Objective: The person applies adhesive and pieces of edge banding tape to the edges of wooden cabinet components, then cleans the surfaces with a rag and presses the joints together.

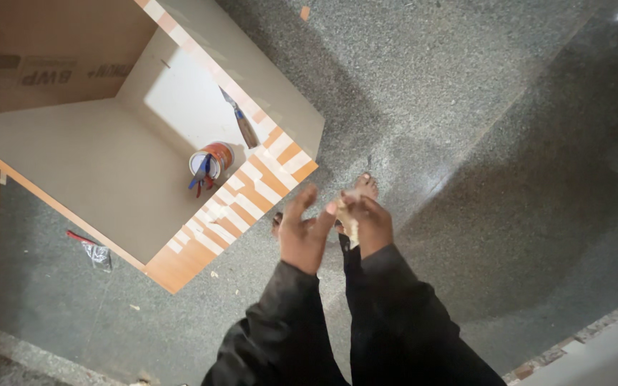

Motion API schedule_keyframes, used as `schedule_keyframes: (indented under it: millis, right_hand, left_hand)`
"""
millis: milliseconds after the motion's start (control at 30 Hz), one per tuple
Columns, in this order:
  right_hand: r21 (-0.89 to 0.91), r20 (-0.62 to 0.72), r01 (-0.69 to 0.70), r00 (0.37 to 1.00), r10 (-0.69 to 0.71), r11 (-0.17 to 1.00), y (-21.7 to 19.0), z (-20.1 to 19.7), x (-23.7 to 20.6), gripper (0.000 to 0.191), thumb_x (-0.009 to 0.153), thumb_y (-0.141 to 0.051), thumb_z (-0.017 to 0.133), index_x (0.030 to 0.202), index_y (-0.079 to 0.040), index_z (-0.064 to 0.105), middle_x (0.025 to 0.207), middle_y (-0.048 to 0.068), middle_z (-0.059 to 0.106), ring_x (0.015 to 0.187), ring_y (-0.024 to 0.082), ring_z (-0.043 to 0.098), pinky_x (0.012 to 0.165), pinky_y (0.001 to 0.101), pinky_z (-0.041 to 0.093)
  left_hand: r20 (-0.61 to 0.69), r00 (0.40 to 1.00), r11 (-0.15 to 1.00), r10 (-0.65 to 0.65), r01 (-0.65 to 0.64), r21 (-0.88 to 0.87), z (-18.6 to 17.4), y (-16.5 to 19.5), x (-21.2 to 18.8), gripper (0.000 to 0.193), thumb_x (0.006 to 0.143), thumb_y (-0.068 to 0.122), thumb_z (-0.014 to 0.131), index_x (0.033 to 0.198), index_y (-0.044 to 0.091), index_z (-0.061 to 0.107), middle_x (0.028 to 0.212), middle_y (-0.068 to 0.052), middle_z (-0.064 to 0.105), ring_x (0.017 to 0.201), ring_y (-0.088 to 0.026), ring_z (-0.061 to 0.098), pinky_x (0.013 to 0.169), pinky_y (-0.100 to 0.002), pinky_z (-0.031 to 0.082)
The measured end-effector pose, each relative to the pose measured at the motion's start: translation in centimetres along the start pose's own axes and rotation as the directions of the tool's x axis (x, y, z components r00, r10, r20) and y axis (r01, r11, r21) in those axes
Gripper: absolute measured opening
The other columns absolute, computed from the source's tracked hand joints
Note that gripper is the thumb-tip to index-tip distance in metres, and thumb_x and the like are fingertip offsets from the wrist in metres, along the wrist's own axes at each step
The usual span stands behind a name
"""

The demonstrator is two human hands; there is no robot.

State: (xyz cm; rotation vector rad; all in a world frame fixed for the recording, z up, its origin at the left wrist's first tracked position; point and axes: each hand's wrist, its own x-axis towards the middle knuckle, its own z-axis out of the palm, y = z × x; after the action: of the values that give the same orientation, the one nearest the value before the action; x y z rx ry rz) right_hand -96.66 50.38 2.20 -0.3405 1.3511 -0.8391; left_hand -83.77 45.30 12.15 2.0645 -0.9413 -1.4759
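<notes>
My left hand and my right hand are raised together in front of me, above the grey speckled floor. The right hand pinches a small pale, crumpled scrap, and the left hand's fingertips touch it, with the other left fingers spread. Both arms wear dark sleeves. A bare foot shows on the floor just beyond the hands.
An open plywood cabinet box lies to the left, its front edge patched with pale tape strips. Inside it stand a small open tin with a tool in it, and a putty knife. A plastic wrapper lies on the floor.
</notes>
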Motion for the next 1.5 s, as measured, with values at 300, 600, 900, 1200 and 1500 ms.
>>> schedule_keyframes:
  millis: [300, 600, 900, 1200, 1500]
  right_hand:
    - [-0.27, 0.553, 0.339, 0.821, -0.143, 0.901, -7.8, 3.7, 0.2, 0.104, 0.072, -0.031, 0.09, 0.152, 0.001, 0.032, 0.143, 0.023, 0.048, 0.137, 0.032, 0.046, 0.111, 0.0438, 0.042]
    - [-0.484, 0.425, 0.188, 0.904, 0.041, 0.855, -5.9, 2.7, 14.3, 0.054, 0.077, -0.037, 0.088, 0.111, 0.002, 0.073, 0.098, 0.009, 0.073, 0.085, 0.015, 0.066, 0.074, 0.0289, 0.054]
    - [-0.542, 0.439, 0.199, 0.895, 0.074, 0.816, -4.0, 3.2, 16.2, 0.06, 0.063, -0.032, 0.095, 0.109, -0.001, 0.071, 0.095, 0.007, 0.073, 0.081, 0.016, 0.069, 0.075, 0.0306, 0.056]
    - [-0.225, 0.191, -0.168, 0.958, 0.213, 0.96, -4.3, 1.5, 14.8, 0.034, 0.088, -0.032, 0.078, 0.107, -0.005, 0.073, 0.09, 0.004, 0.071, 0.077, 0.013, 0.065, 0.061, 0.0309, 0.047]
    - [-0.584, 0.359, 0.512, 0.859, -0.365, 0.63, -7.5, 3.1, 8.3, 0.037, 0.083, -0.008, 0.077, 0.119, -0.008, 0.067, 0.114, 0.014, 0.067, 0.089, 0.027, 0.072, 0.076, 0.0349, 0.059]
  left_hand:
    - [0.416, 0.887, 0.786, -0.201, 0.4, -0.472, -3.8, -9.4, 4.7, 0.044, 0.086, 0.004, 0.064, 0.13, -0.002, 0.064, 0.118, -0.012, 0.072, 0.104, -0.022, 0.069, 0.09, -0.033, 0.058]
    - [-0.054, 0.973, 0.652, 0.225, -0.11, 0.75, -8.6, -2.4, 8.3, 0.03, 0.084, 0.037, 0.078, 0.079, 0.007, 0.076, 0.084, -0.014, 0.072, 0.083, -0.035, 0.068, 0.075, -0.045, 0.054]
    - [-0.256, 0.815, 0.668, 0.519, -0.2, 0.717, -2.3, -2.5, 8.1, 0.016, 0.079, 0.021, 0.077, 0.091, 0.011, 0.077, 0.092, -0.011, 0.073, 0.087, -0.036, 0.066, 0.08, -0.047, 0.053]
    - [-0.322, 0.835, 0.661, 0.445, -0.063, 0.748, -0.6, -2.2, 7.7, 0.003, 0.08, 0.016, 0.072, 0.081, 0.015, 0.075, 0.089, -0.007, 0.074, 0.086, -0.035, 0.068, 0.078, -0.048, 0.053]
    - [-0.134, 0.987, 0.615, 0.091, 0.05, 0.787, -2.7, -1.5, 10.6, 0.014, 0.085, 0.022, 0.068, 0.092, 0.014, 0.077, 0.093, -0.016, 0.074, 0.093, -0.037, 0.069, 0.083, -0.047, 0.055]
